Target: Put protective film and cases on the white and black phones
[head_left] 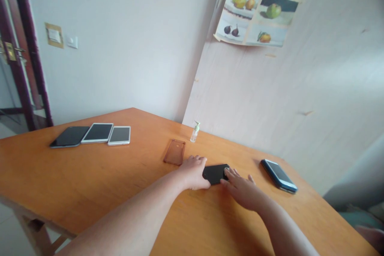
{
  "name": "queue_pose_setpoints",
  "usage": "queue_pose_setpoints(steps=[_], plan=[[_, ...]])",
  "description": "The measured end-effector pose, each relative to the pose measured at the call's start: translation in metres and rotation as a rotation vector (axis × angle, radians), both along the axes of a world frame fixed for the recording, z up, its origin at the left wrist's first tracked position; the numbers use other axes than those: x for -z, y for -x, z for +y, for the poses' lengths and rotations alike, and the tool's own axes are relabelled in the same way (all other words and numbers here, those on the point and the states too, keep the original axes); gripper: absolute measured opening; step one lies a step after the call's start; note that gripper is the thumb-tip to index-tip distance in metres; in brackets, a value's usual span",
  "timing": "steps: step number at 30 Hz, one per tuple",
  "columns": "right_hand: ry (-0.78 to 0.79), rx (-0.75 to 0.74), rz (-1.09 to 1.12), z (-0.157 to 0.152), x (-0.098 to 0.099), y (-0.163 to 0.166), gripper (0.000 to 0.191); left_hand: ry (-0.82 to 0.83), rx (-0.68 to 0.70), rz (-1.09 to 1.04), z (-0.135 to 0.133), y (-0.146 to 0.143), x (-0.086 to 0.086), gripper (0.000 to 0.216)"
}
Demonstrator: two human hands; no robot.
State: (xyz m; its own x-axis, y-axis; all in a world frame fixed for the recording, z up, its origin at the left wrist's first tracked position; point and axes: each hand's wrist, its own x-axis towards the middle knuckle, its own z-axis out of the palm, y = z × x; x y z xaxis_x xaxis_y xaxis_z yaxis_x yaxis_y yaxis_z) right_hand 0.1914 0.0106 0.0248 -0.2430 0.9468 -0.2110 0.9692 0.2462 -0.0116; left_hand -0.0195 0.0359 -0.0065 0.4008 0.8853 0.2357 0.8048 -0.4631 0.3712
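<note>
A black smartphone (215, 174) lies flat on the wooden table between my two hands. My left hand (195, 172) is closed around its left end, thumb at the near edge and fingers at the far edge. Over the right end rests my right hand (241, 189), its fingers spread and fingertips touching the phone. A small pale spot shows under those fingertips; I cannot make out what it is. Just beyond my left hand lies a reddish-brown see-through phone case (175, 152). Behind it a small clear pump bottle (195, 133) with a greenish top stands upright.
At the left of the table (120, 176) a dark tablet (70, 136), a white-framed tablet (97, 133) and a smaller white device (119, 135) lie side by side. Stacked phones (279, 175) lie near the right edge. A wall and a board with a fruit print (258, 16) rise behind.
</note>
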Motion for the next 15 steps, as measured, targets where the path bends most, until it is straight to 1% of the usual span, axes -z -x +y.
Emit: queue_pose_setpoints(steps=[2,4,5,6,7,8,11,12,13,15], plan=[[0.023,-0.102,0.051,-0.012,-0.002,0.012,0.07,-0.007,0.0,0.009,0.0,0.0,0.0,0.064],[0.067,-0.231,0.103,-0.022,-0.004,0.022,0.072,-0.017,0.0,0.015,-0.001,0.001,0.0,0.056],[0.085,-0.272,0.123,-0.025,-0.005,0.024,0.072,-0.017,0.003,0.02,-0.001,0.001,-0.001,0.052],[0.095,-0.283,0.134,-0.025,-0.006,0.024,0.072,-0.014,0.006,0.025,-0.001,0.001,-0.002,0.048],[0.094,-0.262,0.134,-0.023,-0.006,0.021,0.072,-0.007,0.009,0.031,-0.002,0.002,-0.003,0.045],[0.081,-0.21,0.123,-0.02,-0.007,0.016,0.072,0.002,0.013,0.037,-0.002,0.002,-0.004,0.043],[0.013,0.01,0.053,-0.004,-0.006,-0.004,0.076,0.016,0.028,0.043,-0.003,0.003,-0.007,0.04],[-0.004,0.059,0.032,-0.001,-0.005,-0.008,0.077,0.014,0.033,0.042,-0.003,0.004,-0.008,0.04],[-0.015,0.081,0.017,0.001,-0.005,-0.011,0.078,0.012,0.037,0.041,-0.003,0.004,-0.008,0.039],[-0.023,0.044,0.009,-0.003,-0.005,-0.007,0.08,0.007,0.043,0.039,-0.002,0.004,-0.007,0.041]])
